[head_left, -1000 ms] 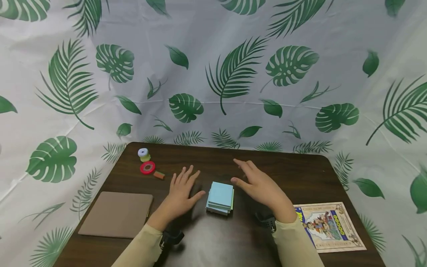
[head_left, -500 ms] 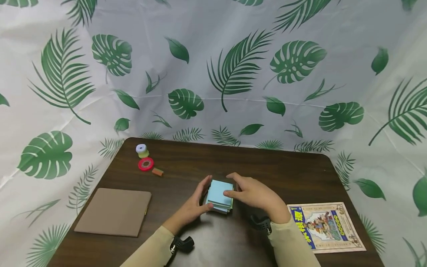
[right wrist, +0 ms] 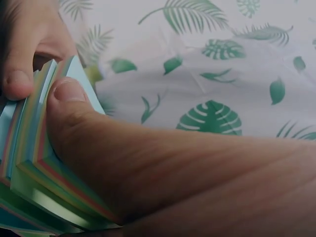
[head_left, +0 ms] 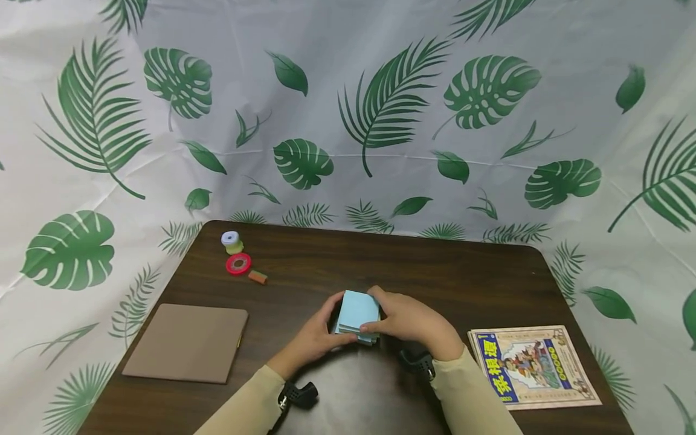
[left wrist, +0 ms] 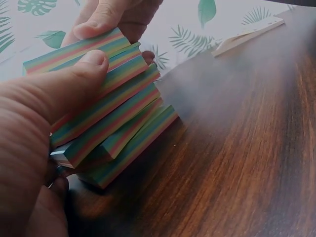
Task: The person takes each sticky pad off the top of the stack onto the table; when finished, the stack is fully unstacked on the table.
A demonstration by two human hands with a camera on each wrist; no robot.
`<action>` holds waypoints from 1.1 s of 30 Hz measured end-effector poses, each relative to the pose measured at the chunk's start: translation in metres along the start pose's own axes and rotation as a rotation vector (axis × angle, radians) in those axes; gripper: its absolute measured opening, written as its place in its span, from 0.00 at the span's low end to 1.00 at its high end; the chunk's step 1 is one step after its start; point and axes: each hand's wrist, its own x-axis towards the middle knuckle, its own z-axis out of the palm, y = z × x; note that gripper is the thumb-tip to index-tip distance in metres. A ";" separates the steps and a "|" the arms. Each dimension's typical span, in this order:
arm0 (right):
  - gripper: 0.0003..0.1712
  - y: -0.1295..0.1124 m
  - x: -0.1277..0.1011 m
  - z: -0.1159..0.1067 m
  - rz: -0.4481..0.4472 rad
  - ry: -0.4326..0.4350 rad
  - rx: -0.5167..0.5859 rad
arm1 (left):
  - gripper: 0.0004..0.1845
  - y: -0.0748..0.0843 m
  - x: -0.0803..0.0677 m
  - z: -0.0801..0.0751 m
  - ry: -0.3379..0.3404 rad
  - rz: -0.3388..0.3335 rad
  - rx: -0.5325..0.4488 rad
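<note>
Two bare hands grip a stack of paper pads [head_left: 359, 309] near the middle of a dark wood-grain tabletop [head_left: 435, 260]. The left hand [head_left: 315, 337] clasps the left side of the stack, its thumb along the near edge; the right hand [head_left: 410, 320] clasps the right side, its thumb at the near right corner and other fingers toward the far edge. The top sheet is pale blue; the left wrist view shows sides banded in green, yellow, red and blue, the pads lying unevenly offset from one another, the lowest at the tabletop. A black wrist device [head_left: 302, 396] sits below the left cuff, with a similar one at the right. Left of the hands lies a closed brown notebook [head_left: 187, 343]; beyond it, at the far left, stand a white-and-yellow spool [head_left: 232, 243], a red ring [head_left: 229, 264] and a small orange-and-green block [head_left: 258, 277], grouped closely. At right lies a printed booklet [head_left: 535, 365] with a colourful cover. A leaf-patterned cloth [head_left: 244, 187] hangs behind.
</note>
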 end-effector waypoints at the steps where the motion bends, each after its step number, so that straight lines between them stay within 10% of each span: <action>1: 0.39 0.000 0.001 0.000 -0.005 -0.002 0.005 | 0.51 0.000 0.000 0.000 0.004 0.000 0.005; 20: 0.40 0.015 0.004 0.004 -0.056 -0.032 0.063 | 0.46 -0.003 -0.009 0.003 0.020 0.025 -0.030; 33: 0.43 0.038 0.015 0.003 -0.145 0.095 0.206 | 0.44 0.000 0.000 0.003 -0.014 0.064 -0.090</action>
